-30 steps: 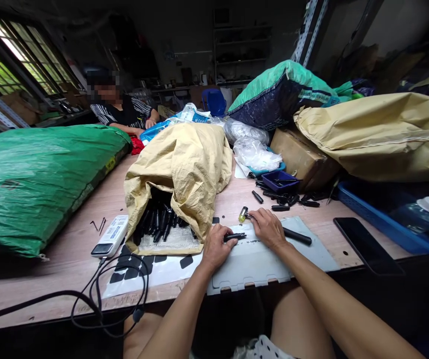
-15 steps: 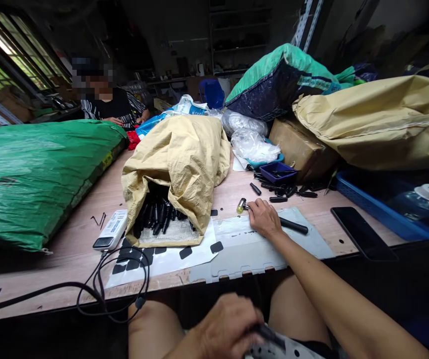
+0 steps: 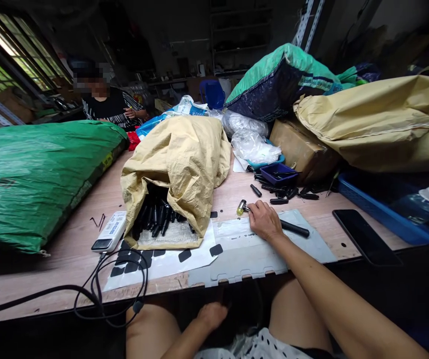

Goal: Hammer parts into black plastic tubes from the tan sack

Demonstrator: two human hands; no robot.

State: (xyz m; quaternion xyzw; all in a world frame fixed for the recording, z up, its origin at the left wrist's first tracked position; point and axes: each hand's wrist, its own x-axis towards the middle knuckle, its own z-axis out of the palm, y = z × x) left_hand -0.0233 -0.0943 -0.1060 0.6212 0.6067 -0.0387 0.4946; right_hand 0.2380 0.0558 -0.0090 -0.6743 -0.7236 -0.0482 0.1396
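My right hand point(image 3: 264, 219) is closed over the neck of a small hammer point(image 3: 294, 228), which lies on a pale grey sheet point(image 3: 236, 267) at the table's front edge. The hammer's head, metal with a yellowish face, sticks out left of the fingers; its black handle runs out to the right. Below the table edge, between the knees, my left hand point(image 3: 213, 315) is curled closed. Its fingertips are in shadow, so what it holds, if anything, cannot be made out. Left of the sheet, a beige sack point(image 3: 177, 164) lies open towards me, with several black handle-like pieces point(image 3: 158, 217) inside.
Several black pieces point(image 3: 279, 201) lie loose by a small purple tray point(image 3: 278, 173). A phone point(image 3: 363, 234) and a blue basket point(image 3: 393, 214) are on the right. A white device point(image 3: 110, 232) with a looped cable stands left. A green sack point(image 3: 42, 179) fills the left side; a co-worker point(image 3: 115, 107) sits behind.
My left hand has moved forward and away from my lap, to under the table edge; the dark piece seen in it is no longer visible. My right hand stays on the hammer.
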